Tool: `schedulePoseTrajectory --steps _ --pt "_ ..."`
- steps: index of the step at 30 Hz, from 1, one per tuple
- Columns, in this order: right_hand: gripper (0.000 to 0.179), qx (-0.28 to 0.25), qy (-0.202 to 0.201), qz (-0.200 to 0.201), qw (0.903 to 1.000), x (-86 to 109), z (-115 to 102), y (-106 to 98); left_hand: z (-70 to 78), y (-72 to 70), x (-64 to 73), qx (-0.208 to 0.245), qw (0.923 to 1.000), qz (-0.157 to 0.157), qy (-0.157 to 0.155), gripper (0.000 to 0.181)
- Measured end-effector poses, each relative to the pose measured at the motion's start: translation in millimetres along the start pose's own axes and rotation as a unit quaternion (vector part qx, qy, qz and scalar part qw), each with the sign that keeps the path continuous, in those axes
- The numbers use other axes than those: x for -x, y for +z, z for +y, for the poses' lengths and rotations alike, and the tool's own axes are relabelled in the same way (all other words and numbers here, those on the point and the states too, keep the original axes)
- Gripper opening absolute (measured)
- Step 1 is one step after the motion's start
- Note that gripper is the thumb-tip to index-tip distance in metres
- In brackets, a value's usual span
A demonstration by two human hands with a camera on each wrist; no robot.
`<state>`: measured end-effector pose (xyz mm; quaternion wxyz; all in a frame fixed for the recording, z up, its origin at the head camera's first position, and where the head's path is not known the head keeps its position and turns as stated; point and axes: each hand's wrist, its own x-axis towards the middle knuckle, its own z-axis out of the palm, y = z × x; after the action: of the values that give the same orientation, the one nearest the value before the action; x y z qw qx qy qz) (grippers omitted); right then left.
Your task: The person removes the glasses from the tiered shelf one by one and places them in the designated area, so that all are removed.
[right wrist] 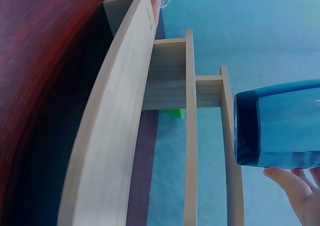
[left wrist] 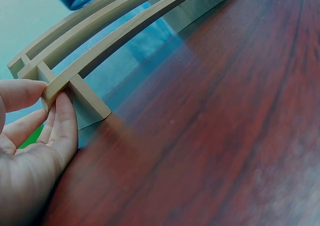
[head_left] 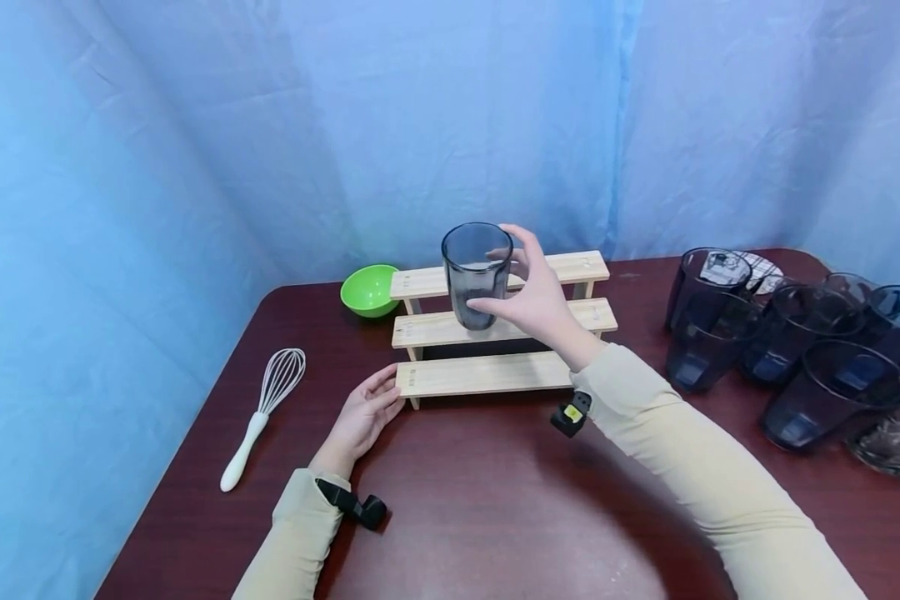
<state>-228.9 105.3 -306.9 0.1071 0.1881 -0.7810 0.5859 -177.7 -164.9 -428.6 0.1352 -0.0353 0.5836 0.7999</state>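
A tinted, see-through drinking glass (head_left: 474, 287) stands upright in the grip of my right hand (head_left: 532, 292), thumb on the near side and fingers round the back. In the head view it overlaps the upper tiers of a three-step wooden rack (head_left: 487, 375); the right wrist view shows the glass (right wrist: 280, 126) raised off the boards. My left hand (head_left: 363, 410) pinches the left end of the rack's lowest board. Seen from the left wrist, its thumb lies on top of that board (left wrist: 75, 75) and fingers reach underneath.
Several tinted glasses (head_left: 832, 383) stand close together on the right of the dark red table (head_left: 495, 500), near a round white patterned thing (head_left: 765, 271). A green bowl (head_left: 370, 292) sits behind the rack's left end. The whisk (head_left: 268, 408) lies at the left. Blue curtains hang behind.
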Motion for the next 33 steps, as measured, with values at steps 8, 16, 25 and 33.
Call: schedulePoseTrajectory --steps 8,16,25,33 --pt "0.097 -0.029 -0.004 -0.017 0.9994 21.6 -5 -24 -2.1 1.1 -0.6 -0.002 1.0 0.004 0.0 0.056" --pt "0.098 0.046 -0.01 -0.053 0.9975 45.1 -6 -47 -1.8 4.4 -1.3 0.002 1.0 0.004 0.0 0.055" --pt "0.098 0.101 -0.035 -0.07 0.9918 77.2 -6 -77 -1.3 4.1 -0.1 0.011 0.9999 0.004 -0.003 0.055" --pt "0.102 0.25 -0.068 -0.046 0.9646 107.3 4 -112 -2.7 0.2 2.0 -0.006 0.9999 0.009 0.001 0.055"
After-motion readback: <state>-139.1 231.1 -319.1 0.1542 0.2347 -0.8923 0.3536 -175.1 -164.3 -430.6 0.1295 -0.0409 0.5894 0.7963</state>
